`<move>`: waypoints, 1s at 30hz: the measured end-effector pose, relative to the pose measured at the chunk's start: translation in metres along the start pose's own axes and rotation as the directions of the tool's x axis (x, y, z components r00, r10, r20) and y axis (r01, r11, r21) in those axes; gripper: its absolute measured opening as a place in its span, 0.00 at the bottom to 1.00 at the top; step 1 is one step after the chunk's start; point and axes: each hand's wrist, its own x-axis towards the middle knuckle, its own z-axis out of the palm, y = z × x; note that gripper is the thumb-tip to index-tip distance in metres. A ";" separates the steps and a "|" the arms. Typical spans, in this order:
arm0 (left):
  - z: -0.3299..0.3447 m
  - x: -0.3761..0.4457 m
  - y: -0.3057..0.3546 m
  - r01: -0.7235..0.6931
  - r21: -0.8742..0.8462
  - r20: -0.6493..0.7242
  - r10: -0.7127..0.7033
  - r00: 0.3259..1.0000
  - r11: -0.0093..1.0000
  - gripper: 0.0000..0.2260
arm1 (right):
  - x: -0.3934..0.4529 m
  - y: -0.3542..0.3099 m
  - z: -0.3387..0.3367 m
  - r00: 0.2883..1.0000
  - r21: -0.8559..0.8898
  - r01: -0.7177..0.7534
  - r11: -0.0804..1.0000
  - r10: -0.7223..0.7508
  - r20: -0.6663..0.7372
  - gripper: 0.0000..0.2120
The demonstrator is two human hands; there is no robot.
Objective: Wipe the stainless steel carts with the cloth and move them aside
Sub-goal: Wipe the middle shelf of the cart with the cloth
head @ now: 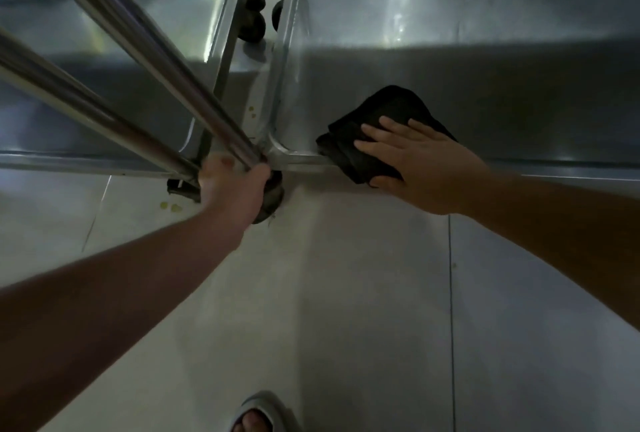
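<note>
Head view: we record two stainless steel carts standing side by side on a pale tiled floor point(346, 293). The right cart point(450, 15) shows a smooth, reflective tray shelf with a raised rolled rim and rounded corners. The left cart point(69, 85) has a shelf of the same form, crossed in our view by two polished round posts point(138, 50).

We note the cloth point(377, 126), black, soft and folded into a thick pad, lying on the near left corner of the right cart's shelf and draping over the near rim. The right hand point(419, 168) lies flat on top of it, fingers straight and slightly spread, pressing it against the steel. The left hand point(235, 185) has its fingers curled round the base of a post at the corner where the two carts meet.

A narrow gap separates the carts, with dark caster wheels point(254, 22) visible in it at the far end. Small yellowish spots point(169, 206) mark the floor near the left cart's near edge. Open floor extends toward us in front of both carts; a grey slipper point(266, 407) stands at the bottom edge.
</note>
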 end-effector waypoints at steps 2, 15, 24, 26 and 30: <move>0.017 -0.027 -0.012 0.162 0.041 0.141 -0.167 0.976 0.986 0.06 | -0.014 0.016 0.000 1.000 0.011 -0.008 1.000 0.008 0.004 0.32; 0.115 -0.074 0.046 -0.955 0.295 0.741 0.620 0.257 0.042 0.38 | -0.108 0.103 0.001 0.994 0.001 -0.108 0.994 0.108 -0.001 0.32; 0.169 -0.100 0.036 -0.931 0.364 0.707 0.661 0.253 -0.033 0.40 | -0.177 0.168 0.000 0.987 -0.009 -0.162 0.987 0.162 0.011 0.32; 0.175 -0.106 0.037 -0.929 0.362 0.714 0.664 0.224 -0.076 0.40 | -0.193 0.182 -0.001 0.985 -0.023 -0.173 0.985 0.174 0.012 0.32; 0.192 -0.128 0.049 -0.933 0.338 0.721 0.672 0.170 -0.126 0.39 | -0.222 0.206 -0.003 0.978 -0.019 -0.205 0.979 0.205 0.020 0.32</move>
